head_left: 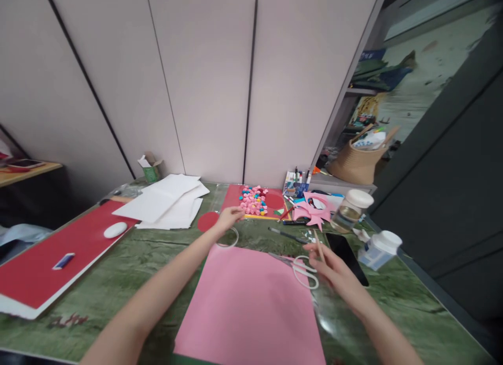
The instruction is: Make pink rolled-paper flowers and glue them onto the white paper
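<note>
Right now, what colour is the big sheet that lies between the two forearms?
The big sheet is plain pink; the head view shows it best.

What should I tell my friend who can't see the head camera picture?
A bare left hand is near a pile of small colourful pieces; the right hand holds a thin stick beside white-handled scissors. Pink paper lies in the foreground on a green table.
</note>
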The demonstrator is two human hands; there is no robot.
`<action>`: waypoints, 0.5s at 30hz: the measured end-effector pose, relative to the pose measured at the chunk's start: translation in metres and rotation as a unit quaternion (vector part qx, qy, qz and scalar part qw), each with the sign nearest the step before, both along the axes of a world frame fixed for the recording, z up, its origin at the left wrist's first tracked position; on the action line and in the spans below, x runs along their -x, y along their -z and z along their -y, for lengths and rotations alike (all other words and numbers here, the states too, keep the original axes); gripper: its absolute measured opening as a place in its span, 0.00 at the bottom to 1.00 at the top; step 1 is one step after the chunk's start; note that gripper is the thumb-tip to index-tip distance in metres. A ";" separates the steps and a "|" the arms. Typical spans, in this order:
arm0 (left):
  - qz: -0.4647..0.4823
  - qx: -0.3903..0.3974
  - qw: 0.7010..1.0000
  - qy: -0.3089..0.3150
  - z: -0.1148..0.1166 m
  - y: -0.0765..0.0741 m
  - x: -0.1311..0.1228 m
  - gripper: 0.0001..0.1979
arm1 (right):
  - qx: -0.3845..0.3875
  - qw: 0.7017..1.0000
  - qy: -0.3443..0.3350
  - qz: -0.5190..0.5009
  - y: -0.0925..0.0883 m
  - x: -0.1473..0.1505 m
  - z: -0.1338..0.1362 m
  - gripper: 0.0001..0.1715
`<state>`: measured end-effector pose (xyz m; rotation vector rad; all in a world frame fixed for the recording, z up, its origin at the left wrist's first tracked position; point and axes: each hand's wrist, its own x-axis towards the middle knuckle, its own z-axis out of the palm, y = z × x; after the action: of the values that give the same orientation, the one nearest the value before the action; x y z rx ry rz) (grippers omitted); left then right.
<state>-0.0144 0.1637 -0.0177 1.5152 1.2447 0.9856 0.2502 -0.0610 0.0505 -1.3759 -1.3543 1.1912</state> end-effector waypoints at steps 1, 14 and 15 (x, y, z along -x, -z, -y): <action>-0.037 -0.014 0.999 -0.015 -0.002 0.000 0.022 0.12 | 0.000 0.999 0.024 0.036 0.016 -0.011 -0.007 0.23; -0.439 -0.111 0.851 -0.267 -0.074 -0.019 0.190 0.30 | -0.030 0.985 0.125 0.120 0.075 -0.056 -0.020 0.26; -0.455 -0.107 0.844 -0.263 -0.079 -0.018 0.190 0.30 | -0.027 0.984 0.127 0.119 0.076 -0.058 -0.019 0.26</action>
<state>-0.2044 0.2425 0.0006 1.9571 2.3878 0.7350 0.3079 -0.0418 -0.0259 -1.6353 -1.3132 0.8356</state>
